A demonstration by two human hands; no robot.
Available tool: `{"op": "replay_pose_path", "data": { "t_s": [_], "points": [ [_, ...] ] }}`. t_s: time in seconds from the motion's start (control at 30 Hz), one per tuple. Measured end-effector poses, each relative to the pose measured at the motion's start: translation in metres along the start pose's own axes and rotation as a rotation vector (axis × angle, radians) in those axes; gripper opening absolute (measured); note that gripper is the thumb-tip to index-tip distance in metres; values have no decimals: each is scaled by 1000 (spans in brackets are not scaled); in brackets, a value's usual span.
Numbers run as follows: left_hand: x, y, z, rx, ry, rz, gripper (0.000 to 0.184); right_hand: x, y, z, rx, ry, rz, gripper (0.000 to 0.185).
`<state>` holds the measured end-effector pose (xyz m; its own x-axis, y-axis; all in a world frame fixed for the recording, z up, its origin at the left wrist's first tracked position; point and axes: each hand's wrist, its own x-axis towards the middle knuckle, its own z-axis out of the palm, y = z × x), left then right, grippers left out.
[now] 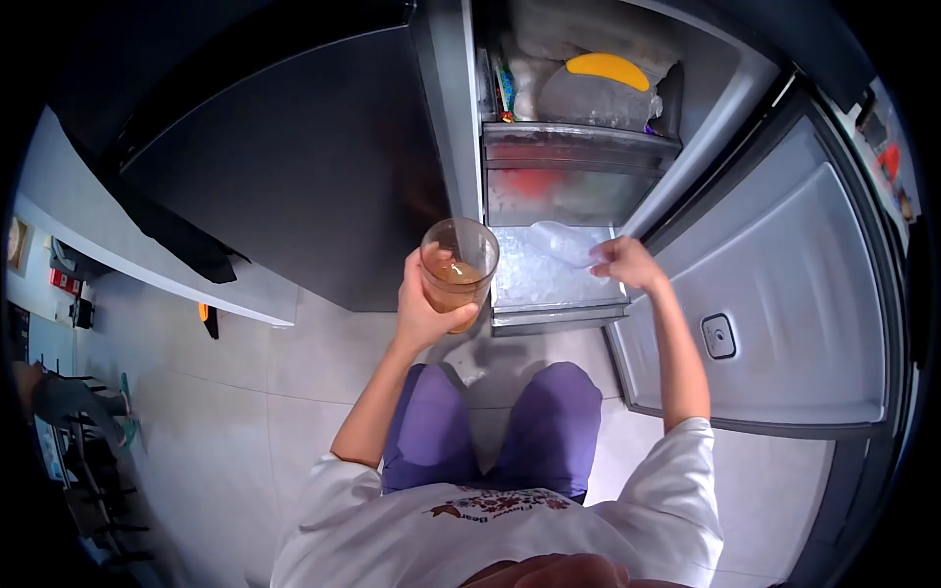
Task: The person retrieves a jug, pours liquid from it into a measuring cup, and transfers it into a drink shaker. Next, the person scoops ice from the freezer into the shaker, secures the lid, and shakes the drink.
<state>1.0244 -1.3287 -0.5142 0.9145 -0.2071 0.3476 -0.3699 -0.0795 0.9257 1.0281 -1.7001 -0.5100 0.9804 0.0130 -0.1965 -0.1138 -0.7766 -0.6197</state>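
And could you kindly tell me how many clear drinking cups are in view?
1: the clear round cup holding amber liquid, in the bare left hand, beside the open ice-filled grey drawer. Others may be hidden behind the frosted translucent drawer front above.

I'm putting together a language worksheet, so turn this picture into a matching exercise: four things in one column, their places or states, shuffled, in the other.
Things
1. glass
2. scoop
3. ice
4. grey-lined door

Places or states
A. spread inside the pulled-out drawer
B. standing open on the right side
C. held in the left hand, with amber-brown liquid inside
D. clear, gripped by the right hand

Pairs: 1-C, 2-D, 3-A, 4-B
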Motion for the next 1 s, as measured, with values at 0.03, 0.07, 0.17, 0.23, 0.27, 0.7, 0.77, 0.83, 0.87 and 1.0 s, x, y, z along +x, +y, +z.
{"op": "replay_pose_path", "data": {
  "t_s": [0.03, 0.07, 0.17, 0.23, 0.27, 0.7, 0.77, 0.83, 0.87, 1.0],
  "points": [
    [0, -3, 2, 36, -13, 2, 93, -9, -20, -21, -56, -16, -27, 40],
    [1, -3, 5, 39, -20, -4, 92, -18, -42, -45, -111, -33, -54, 39],
    [3, -11, 12, 42, -45, -10, 93, -49, -122, -104, -206, -34, -136, 35],
    [6, -7, 16, 44, -65, -7, 94, -64, -176, -127, -470, -9, -221, 30],
    [8, -6, 19, 40, -75, -5, 94, -67, -189, -127, -526, 79, -327, 27],
    [5, -20, 21, -182, -92, -48, 97, -74, -170, -79, -786, 538, -249, 14],
    [4, -17, 14, -265, -75, -65, 99, -41, -109, -41, -724, 203, 90, 17],
    [6, -9, 7, -394, -72, -75, 101, -3, -43, 13, -642, -54, 201, 29],
    [7, -4, 4, -415, -79, -60, 102, 10, -18, 40, -597, -59, 186, 30],
    [14, 8, -11, -461, -75, -3, 103, 46, 32, 113, -501, -29, 150, 30]
  ]
}}
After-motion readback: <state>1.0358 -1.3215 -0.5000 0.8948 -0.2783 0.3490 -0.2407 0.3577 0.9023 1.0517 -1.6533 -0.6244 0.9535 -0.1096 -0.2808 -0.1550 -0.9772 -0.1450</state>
